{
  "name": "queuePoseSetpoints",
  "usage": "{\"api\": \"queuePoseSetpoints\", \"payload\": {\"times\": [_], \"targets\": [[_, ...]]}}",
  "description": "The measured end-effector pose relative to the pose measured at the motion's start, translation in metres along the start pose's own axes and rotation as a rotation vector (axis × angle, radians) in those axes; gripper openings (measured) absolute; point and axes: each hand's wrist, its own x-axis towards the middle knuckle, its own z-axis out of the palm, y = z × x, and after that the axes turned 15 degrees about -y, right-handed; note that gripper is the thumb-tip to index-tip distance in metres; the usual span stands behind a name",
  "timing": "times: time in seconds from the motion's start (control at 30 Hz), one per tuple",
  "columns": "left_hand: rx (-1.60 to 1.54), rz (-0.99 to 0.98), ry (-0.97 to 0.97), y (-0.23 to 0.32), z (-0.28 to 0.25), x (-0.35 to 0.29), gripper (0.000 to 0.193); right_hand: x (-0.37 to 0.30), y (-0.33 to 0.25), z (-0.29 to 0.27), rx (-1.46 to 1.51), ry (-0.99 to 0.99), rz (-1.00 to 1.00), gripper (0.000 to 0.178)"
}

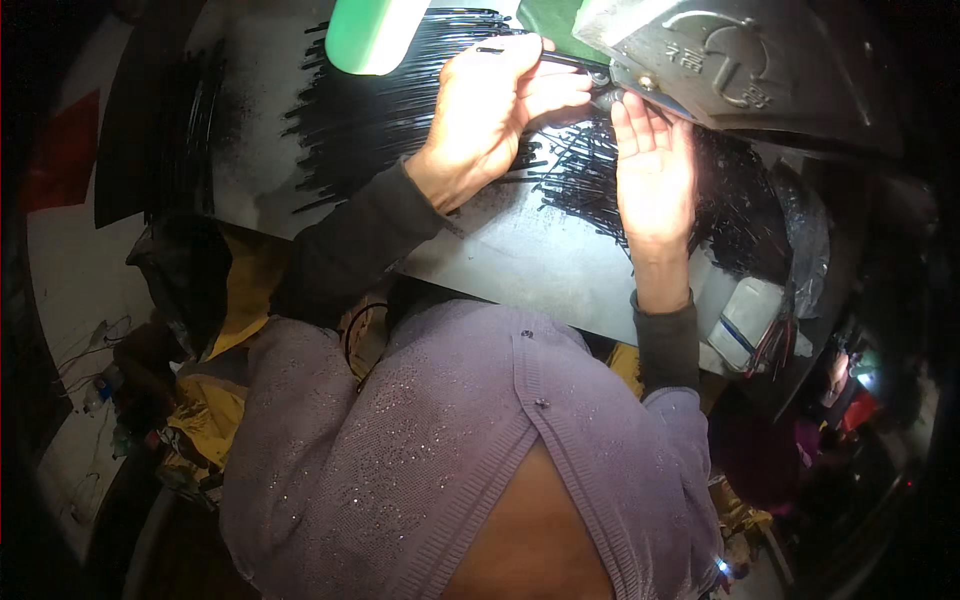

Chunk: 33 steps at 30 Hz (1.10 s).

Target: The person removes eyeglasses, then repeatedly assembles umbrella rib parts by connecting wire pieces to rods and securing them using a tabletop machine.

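Observation:
My left hand (480, 120) is closed in a pinch on a thin black strip (565, 60) that looks like a short cable. The strip's right end reaches the metal working parts (603, 92) at the lower edge of a grey metal machine (740, 65). Just right of those parts, my right hand (655, 170) is raised with its palm showing and its fingers stretched out, fingertips beside the machine's edge. Nothing shows in its palm. Many similar black strips (370, 130) lie side by side under and left of my left hand. A looser, tangled pile (585, 185) spreads between my hands.
A green-and-white lamp-like object (375, 30) hangs above the strips. At the table's right edge lie a pale rectangular case (748, 318) and a clear plastic bag (805, 235). A dark bag (185, 280) stands by the table's left. Yellow material (210, 410) lies lower left.

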Motion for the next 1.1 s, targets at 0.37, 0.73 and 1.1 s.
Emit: {"api": "queuePoseSetpoints", "payload": {"times": [0.37, 0.73, 1.1], "targets": [[0.236, 0.006, -0.004, 0.003, -0.004, 0.006, 0.021, 0.002, -0.012, -0.009, -0.051, 0.058, 0.120, 0.035], [0.236, -0.094, -0.175, 0.023, -0.019, 0.007, 0.024, 0.001, -0.017, -0.024, 0.054, -0.216, 0.025, 0.027], [-0.112, -0.377, 0.016, 0.016, -0.003, -0.024, 0.017, -0.060, -0.057, -0.034, -0.429, -0.385, 0.037, 0.027]]}}
